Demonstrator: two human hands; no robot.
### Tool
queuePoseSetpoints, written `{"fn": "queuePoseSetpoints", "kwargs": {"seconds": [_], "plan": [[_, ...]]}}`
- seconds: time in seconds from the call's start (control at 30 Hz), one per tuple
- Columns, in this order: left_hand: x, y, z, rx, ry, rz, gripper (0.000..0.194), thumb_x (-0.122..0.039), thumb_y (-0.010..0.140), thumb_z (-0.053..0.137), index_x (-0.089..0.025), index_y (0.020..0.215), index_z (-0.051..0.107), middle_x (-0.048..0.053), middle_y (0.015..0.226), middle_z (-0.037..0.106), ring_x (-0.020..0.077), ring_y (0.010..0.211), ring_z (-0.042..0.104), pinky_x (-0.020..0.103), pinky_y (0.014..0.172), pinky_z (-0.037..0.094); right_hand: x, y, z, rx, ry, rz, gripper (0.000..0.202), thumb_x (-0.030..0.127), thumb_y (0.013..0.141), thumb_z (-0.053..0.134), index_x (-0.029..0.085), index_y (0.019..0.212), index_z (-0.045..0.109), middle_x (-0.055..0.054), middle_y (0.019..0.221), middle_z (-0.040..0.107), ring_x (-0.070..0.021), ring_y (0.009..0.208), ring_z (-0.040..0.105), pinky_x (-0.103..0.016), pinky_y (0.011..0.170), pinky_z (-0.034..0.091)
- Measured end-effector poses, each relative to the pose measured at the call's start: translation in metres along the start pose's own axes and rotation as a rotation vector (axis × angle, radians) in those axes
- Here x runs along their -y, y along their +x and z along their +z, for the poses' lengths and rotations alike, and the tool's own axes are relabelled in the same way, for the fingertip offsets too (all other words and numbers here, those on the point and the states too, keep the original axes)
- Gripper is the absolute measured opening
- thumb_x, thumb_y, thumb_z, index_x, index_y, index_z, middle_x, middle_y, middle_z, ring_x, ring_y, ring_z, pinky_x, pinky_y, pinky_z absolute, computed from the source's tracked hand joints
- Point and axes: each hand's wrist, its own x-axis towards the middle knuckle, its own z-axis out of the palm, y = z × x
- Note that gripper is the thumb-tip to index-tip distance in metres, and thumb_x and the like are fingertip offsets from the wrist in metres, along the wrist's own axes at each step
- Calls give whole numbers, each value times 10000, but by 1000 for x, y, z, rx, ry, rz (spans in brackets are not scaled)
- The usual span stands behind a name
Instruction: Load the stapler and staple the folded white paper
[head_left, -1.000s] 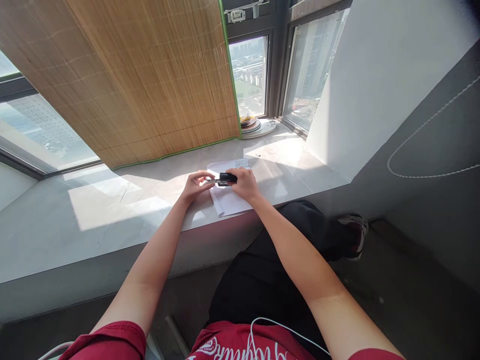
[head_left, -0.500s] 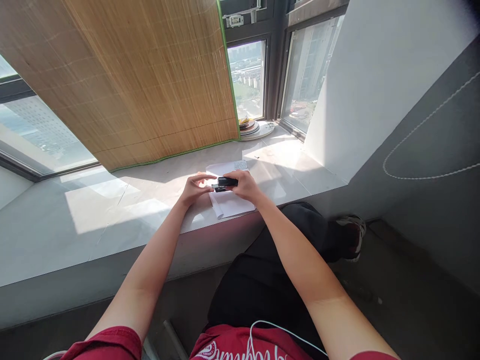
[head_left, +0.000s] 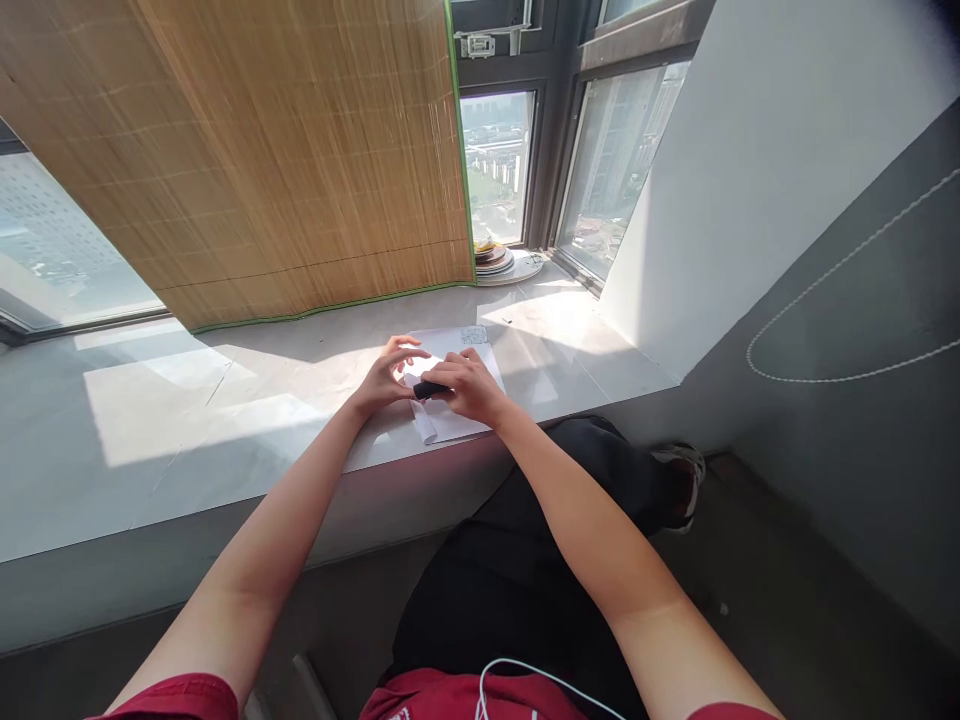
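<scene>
My right hand (head_left: 471,385) is wrapped over a small black stapler (head_left: 427,390), and its blunt end sticks out to the left from under my fingers. Much of the stapler is hidden by that hand. My left hand (head_left: 388,377) is curved, with its fingers and thumb apart. Its thumb tip is close to the stapler's end; I cannot tell whether they touch. Beneath both hands lie white paper sheets (head_left: 457,428), with a printed patch at the far edge and a curled near-left corner.
The pale tiled sill (head_left: 300,400) runs along the window, with stacked plates (head_left: 499,265) in its far corner. A bamboo blind (head_left: 300,150) hangs over the left part. A beaded cord (head_left: 757,340) loops at the right, and a white cable (head_left: 525,662) crosses my shirt.
My right hand has turned the stapler downward and closed more over it. My left fingers have spread apart. The paper's printed patch shows more fully, and the view has shifted slightly.
</scene>
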Motion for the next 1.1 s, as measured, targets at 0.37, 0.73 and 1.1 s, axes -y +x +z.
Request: {"fn": "queuePoseSetpoints", "kwargs": {"seconds": [0.37,0.73,1.1], "plan": [[10,53,16,-71,325,-169,273,-418,972,769,-229,1165,808,123,1224,748,322,1123,680,471,1028,512,-116,-16,-69,-258,17,361,377,162,885,721,243,1243,806,-84,1138,805,-298,1069,727,-421,970,535],[15,99,46,66,593,-452,241,-253,1020,586,-217,1135,795,130,1175,807,322,1084,739,415,950,565,-160,-41,-50,-235,-33,414,395,212,922,634,277,1282,783,-107,1188,778,-355,1145,686,-531,1007,539],[2,92,61,24,541,-209,216,-268,1050,643,-168,1180,785,149,1319,755,323,1258,664,485,1101,534,-150,-37,-47,-193,-76,378,440,284,1001,625,283,1428,728,-121,1215,779,-361,1141,644,-572,1040,475]]}}
